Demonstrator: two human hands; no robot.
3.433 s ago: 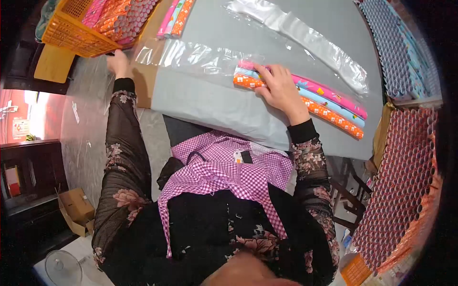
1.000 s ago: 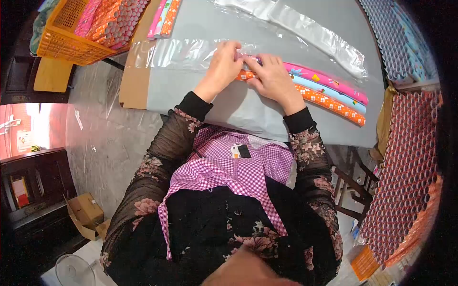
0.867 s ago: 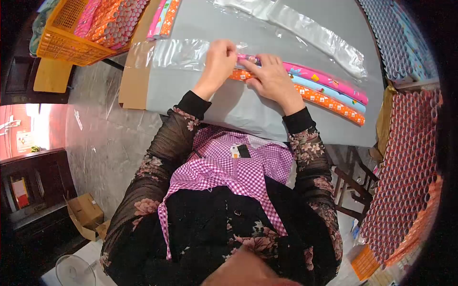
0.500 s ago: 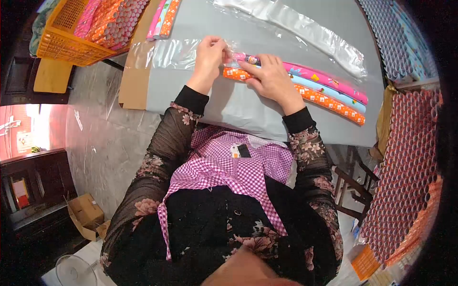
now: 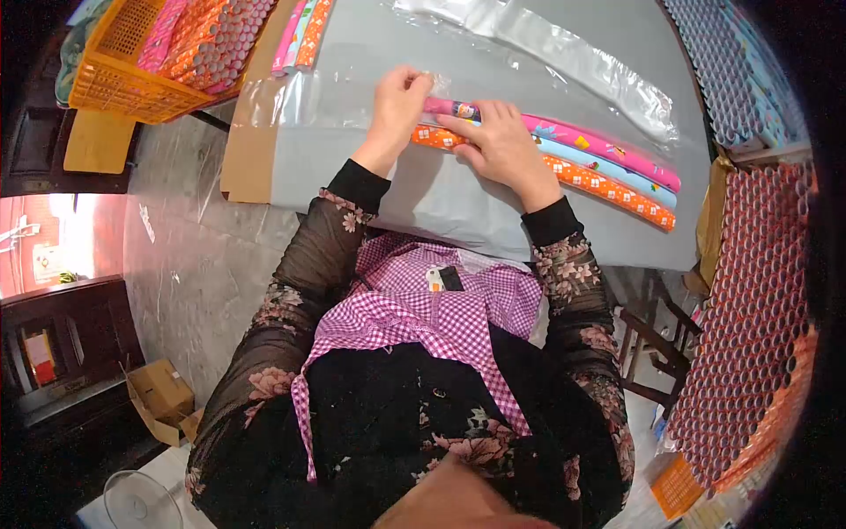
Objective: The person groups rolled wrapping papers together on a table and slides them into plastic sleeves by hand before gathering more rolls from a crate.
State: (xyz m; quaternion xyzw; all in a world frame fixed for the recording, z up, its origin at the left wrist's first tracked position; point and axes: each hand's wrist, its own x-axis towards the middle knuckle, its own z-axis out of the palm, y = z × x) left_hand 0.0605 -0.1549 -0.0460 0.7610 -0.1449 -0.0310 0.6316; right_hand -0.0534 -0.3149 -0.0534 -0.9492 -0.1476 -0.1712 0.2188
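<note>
Three rolls of patterned wrapping paper lie side by side on the grey table: a pink roll (image 5: 599, 148), a light blue roll (image 5: 608, 171) and an orange roll (image 5: 608, 191). My right hand (image 5: 507, 150) grips across them near their left ends, fingers over the pink roll and thumb by the orange one. At those ends my left hand (image 5: 401, 110) is closed in a pinch on thin clear film. A flat clear plastic sleeve (image 5: 322, 99) stretches left from there. How far the film covers the rolls is hard to tell.
Above lies a stack of clear plastic sleeves (image 5: 555, 57). More rolls (image 5: 302, 35) rest at the table's upper left, beside an orange crate (image 5: 119, 93) of rolls. Stacked rolls (image 5: 740, 326) line the right side. A cardboard box (image 5: 160, 397) stands on the floor.
My left hand has shifted slightly right and up, closer over the roll ends. My right hand and the rolls have hardly moved.
</note>
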